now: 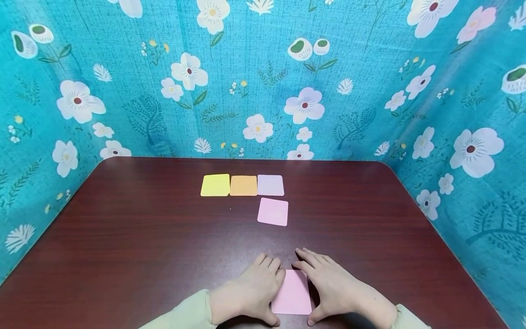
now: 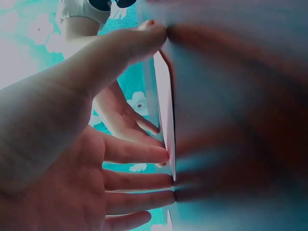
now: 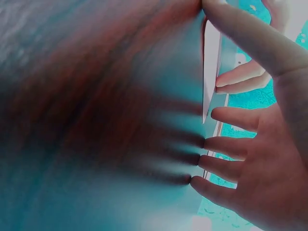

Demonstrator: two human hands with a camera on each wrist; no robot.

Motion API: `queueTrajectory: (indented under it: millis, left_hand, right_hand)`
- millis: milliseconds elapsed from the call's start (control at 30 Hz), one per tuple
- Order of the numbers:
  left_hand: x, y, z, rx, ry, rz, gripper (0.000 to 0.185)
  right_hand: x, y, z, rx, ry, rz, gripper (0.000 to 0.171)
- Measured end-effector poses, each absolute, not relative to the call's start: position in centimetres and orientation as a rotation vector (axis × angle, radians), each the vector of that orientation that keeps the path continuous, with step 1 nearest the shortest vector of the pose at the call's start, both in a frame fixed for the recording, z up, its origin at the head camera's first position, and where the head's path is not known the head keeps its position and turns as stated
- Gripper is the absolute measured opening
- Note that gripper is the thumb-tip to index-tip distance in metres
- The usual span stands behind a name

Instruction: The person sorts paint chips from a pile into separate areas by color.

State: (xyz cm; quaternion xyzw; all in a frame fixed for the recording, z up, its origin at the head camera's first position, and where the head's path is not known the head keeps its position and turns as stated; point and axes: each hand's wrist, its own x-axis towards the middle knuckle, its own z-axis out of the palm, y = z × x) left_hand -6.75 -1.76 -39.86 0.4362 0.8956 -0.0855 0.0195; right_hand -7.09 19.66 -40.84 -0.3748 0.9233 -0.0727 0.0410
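- Behind and around the scene, a teal flowered curtain (image 1: pixel 263 77) closes off the 9, 12 and 3 o'clock sides.
- Under everything lies the dark red-brown worktop (image 1: pixel 123 237).
- At 6 o'clock on the worktop, the left hand (image 1: pixel 250 290) rests with straight, close fingers (image 2: pixel 144 154) touching the left edge of the near pink sheet (image 1: pixel 292 292), thumb at its near corner.
- The right hand (image 1: pixel 334 285) lies flat at that sheet's right edge, fingers (image 3: pixel 226 147) spread a little and straight, thumb at the near right corner; neither hand grips it.
- The near pink sheet lies flat between the two hands.
- A second pink sheet (image 1: pixel 273 211) lies toward 12 o'clock of it, well apart.
- Farther toward 12 o'clock sits a row, edges touching: yellow sheet (image 1: pixel 215 185), orange sheet (image 1: pixel 243 185), pale lilac sheet (image 1: pixel 270 185).
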Motion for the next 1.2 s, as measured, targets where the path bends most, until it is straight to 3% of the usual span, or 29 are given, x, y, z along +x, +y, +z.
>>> queueTrajectory:
  millis: [367,967,1200]
  left_hand:
    - [-7.3,-1.9,-40.1,1.396,2.84,-0.216,0.079]
    - [-7.4,-2.0,-40.2,1.393,2.828,-0.205,0.074]
    - [-7.5,-2.0,-40.4,1.397,2.864,-0.166,0.071]
  right_hand:
    - [-7.2,19.3,-40.5,-1.122,2.829,-0.267,0.082]
    - [-6.9,18.6,-40.4,-1.285,2.873,-0.257,0.073]
    - [-6.9,18.5,-40.2,-1.31,2.898,-0.185,0.082]
